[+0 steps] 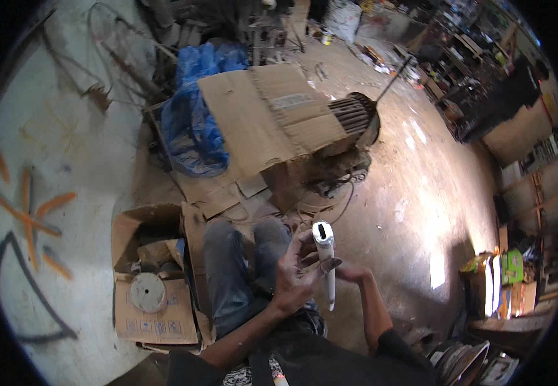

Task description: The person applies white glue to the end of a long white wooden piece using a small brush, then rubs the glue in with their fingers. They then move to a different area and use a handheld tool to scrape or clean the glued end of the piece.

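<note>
In front of my knees, my left hand (299, 273) grips a long, pale, tapered piece (325, 248). Its upper end is rounded and has a dark slot; the lower end narrows to a tip. My left thumb presses across its middle, with the fingers wrapped behind. My right hand (351, 274) is just to the right of the piece. Its fingers point toward the piece and are mostly hidden behind it and my left hand, so whether they touch it does not show.
Ahead stands a ribbed motor (356, 116) beside a large cardboard sheet (266, 116) and blue plastic (195, 128). At my left is an open cardboard box (124, 315) with a round grey disc (148, 292) on it. Metal wheel-like parts (462, 363) lie at lower right.
</note>
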A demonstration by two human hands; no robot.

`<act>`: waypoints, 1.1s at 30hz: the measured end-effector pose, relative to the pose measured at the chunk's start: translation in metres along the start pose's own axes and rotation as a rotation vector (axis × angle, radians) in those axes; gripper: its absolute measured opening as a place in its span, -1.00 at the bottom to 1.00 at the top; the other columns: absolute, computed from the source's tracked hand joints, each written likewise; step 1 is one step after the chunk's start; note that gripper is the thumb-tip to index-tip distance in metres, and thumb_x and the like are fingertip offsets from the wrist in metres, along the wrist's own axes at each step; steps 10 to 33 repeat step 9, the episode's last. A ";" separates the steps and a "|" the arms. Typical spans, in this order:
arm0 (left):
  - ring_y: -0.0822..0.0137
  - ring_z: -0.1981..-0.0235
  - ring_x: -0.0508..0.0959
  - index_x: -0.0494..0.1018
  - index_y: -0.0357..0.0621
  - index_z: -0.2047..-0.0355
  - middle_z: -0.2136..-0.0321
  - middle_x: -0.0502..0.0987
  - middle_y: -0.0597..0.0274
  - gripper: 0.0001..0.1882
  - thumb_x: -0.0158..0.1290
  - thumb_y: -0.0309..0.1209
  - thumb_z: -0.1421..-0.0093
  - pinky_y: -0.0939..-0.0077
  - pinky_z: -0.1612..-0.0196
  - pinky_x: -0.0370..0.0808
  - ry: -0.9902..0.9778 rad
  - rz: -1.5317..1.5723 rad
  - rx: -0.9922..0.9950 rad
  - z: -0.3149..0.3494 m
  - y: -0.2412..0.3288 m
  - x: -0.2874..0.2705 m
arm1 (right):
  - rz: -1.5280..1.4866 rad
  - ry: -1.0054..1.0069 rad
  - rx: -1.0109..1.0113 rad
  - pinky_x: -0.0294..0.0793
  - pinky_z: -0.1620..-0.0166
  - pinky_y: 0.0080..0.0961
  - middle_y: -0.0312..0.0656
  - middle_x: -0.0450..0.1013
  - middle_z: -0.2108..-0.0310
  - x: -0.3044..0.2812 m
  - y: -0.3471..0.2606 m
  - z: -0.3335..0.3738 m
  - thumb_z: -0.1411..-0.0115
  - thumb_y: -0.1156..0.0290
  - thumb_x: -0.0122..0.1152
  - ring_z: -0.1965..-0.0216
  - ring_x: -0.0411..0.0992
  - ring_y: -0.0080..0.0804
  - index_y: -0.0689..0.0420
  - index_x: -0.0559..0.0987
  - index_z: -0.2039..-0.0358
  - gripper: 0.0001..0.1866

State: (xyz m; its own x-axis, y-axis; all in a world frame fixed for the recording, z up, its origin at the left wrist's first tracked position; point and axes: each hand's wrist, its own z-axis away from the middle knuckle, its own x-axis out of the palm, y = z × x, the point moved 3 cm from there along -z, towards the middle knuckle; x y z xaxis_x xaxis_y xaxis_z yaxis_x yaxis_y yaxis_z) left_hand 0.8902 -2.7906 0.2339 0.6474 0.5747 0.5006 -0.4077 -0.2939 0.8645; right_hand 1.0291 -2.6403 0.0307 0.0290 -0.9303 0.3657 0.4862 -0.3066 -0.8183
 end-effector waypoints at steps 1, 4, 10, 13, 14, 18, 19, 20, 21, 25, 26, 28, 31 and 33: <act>0.30 0.06 0.50 0.25 -0.28 -0.02 0.13 0.46 0.13 -0.47 0.24 -0.46 -0.09 0.37 -0.03 0.47 0.084 -0.057 0.012 0.006 0.004 -0.005 | -0.059 0.043 0.037 0.23 -0.19 -0.31 -0.06 0.30 -0.11 0.013 0.015 0.021 -0.35 -0.12 -0.28 -0.11 0.28 -0.25 0.29 0.18 -0.24 -0.27; 0.38 0.17 0.52 0.28 -0.32 0.00 0.18 0.49 0.12 -0.48 0.25 -0.48 -0.08 0.52 0.10 0.50 0.351 -0.233 0.181 0.018 0.022 -0.040 | -0.069 -0.147 0.112 0.23 -0.19 -0.30 -0.03 0.31 -0.13 0.048 0.039 0.054 0.07 -0.25 0.30 -0.12 0.31 -0.22 0.30 0.18 -0.25 0.08; 0.40 0.16 0.49 0.22 -0.26 -0.02 0.22 0.48 0.18 -0.43 0.27 -0.43 -0.08 0.47 0.03 0.44 0.724 -0.126 0.246 0.031 0.037 -0.122 | 0.175 0.025 0.144 0.11 -0.20 -0.38 -0.19 0.33 -0.02 0.070 0.062 0.059 0.01 0.00 0.39 -0.06 0.26 -0.41 0.16 0.23 -0.24 -0.11; 0.40 0.16 0.49 0.22 -0.26 -0.02 0.22 0.48 0.18 -0.43 0.27 -0.43 -0.08 0.47 0.03 0.44 0.724 -0.126 0.246 0.031 0.037 -0.122 | 0.175 0.025 0.144 0.11 -0.20 -0.38 -0.19 0.33 -0.02 0.070 0.062 0.059 0.01 0.00 0.39 -0.06 0.26 -0.41 0.16 0.23 -0.24 -0.11; 0.40 0.16 0.49 0.22 -0.26 -0.02 0.22 0.48 0.18 -0.43 0.27 -0.43 -0.08 0.47 0.03 0.44 0.724 -0.126 0.246 0.031 0.037 -0.122 | 0.175 0.025 0.144 0.11 -0.20 -0.38 -0.19 0.33 -0.02 0.070 0.062 0.059 0.01 0.00 0.39 -0.06 0.26 -0.41 0.16 0.23 -0.24 -0.11; 0.40 0.16 0.49 0.22 -0.26 -0.02 0.22 0.48 0.18 -0.43 0.27 -0.43 -0.08 0.47 0.03 0.44 0.724 -0.126 0.246 0.031 0.037 -0.122 | 0.175 0.025 0.144 0.11 -0.20 -0.38 -0.19 0.33 -0.02 0.070 0.062 0.059 0.01 0.00 0.39 -0.06 0.26 -0.41 0.16 0.23 -0.24 -0.11; 0.40 0.16 0.49 0.22 -0.26 -0.02 0.22 0.48 0.18 -0.43 0.27 -0.43 -0.08 0.47 0.03 0.44 0.724 -0.126 0.246 0.031 0.037 -0.122 | 0.175 0.025 0.144 0.11 -0.20 -0.38 -0.19 0.33 -0.02 0.070 0.062 0.059 0.01 0.00 0.39 -0.06 0.26 -0.41 0.16 0.23 -0.24 -0.11; 0.40 0.16 0.49 0.22 -0.26 -0.02 0.22 0.48 0.18 -0.43 0.27 -0.43 -0.08 0.47 0.03 0.44 0.724 -0.126 0.246 0.031 0.037 -0.122 | 0.175 0.025 0.144 0.11 -0.20 -0.38 -0.19 0.33 -0.02 0.070 0.062 0.059 0.01 0.00 0.39 -0.06 0.26 -0.41 0.16 0.23 -0.24 -0.11; 0.40 0.16 0.49 0.22 -0.26 -0.02 0.22 0.48 0.18 -0.43 0.27 -0.43 -0.08 0.47 0.03 0.44 0.724 -0.126 0.246 0.031 0.037 -0.122 | 0.175 0.025 0.144 0.11 -0.20 -0.38 -0.19 0.33 -0.02 0.070 0.062 0.059 0.01 0.00 0.39 -0.06 0.26 -0.41 0.16 0.23 -0.24 -0.11; 0.40 0.16 0.49 0.22 -0.26 -0.02 0.22 0.48 0.18 -0.43 0.27 -0.43 -0.08 0.47 0.03 0.44 0.724 -0.126 0.246 0.031 0.037 -0.122 | 0.175 0.025 0.144 0.11 -0.20 -0.38 -0.19 0.33 -0.02 0.070 0.062 0.059 0.01 0.00 0.39 -0.06 0.26 -0.41 0.16 0.23 -0.24 -0.11; 0.40 0.16 0.49 0.22 -0.26 -0.02 0.22 0.48 0.18 -0.43 0.27 -0.43 -0.08 0.47 0.03 0.44 0.724 -0.126 0.246 0.031 0.037 -0.122 | 0.175 0.025 0.144 0.11 -0.20 -0.38 -0.19 0.33 -0.02 0.070 0.062 0.059 0.01 0.00 0.39 -0.06 0.26 -0.41 0.16 0.23 -0.24 -0.11; 0.40 0.16 0.49 0.22 -0.26 -0.02 0.22 0.48 0.18 -0.43 0.27 -0.43 -0.08 0.47 0.03 0.44 0.724 -0.126 0.246 0.031 0.037 -0.122 | 0.175 0.025 0.144 0.11 -0.20 -0.38 -0.19 0.33 -0.02 0.070 0.062 0.059 0.01 0.00 0.39 -0.06 0.26 -0.41 0.16 0.23 -0.24 -0.11; 0.40 0.16 0.49 0.22 -0.26 -0.02 0.22 0.48 0.18 -0.43 0.27 -0.43 -0.08 0.47 0.03 0.44 0.724 -0.126 0.246 0.031 0.037 -0.122 | 0.175 0.025 0.144 0.11 -0.20 -0.38 -0.19 0.33 -0.02 0.070 0.062 0.059 0.01 0.00 0.39 -0.06 0.26 -0.41 0.16 0.23 -0.24 -0.11; 0.40 0.16 0.49 0.22 -0.26 -0.02 0.22 0.48 0.18 -0.43 0.27 -0.43 -0.08 0.47 0.03 0.44 0.724 -0.126 0.246 0.031 0.037 -0.122 | 0.175 0.025 0.144 0.11 -0.20 -0.38 -0.19 0.33 -0.02 0.070 0.062 0.059 0.01 0.00 0.39 -0.06 0.26 -0.41 0.16 0.23 -0.24 -0.11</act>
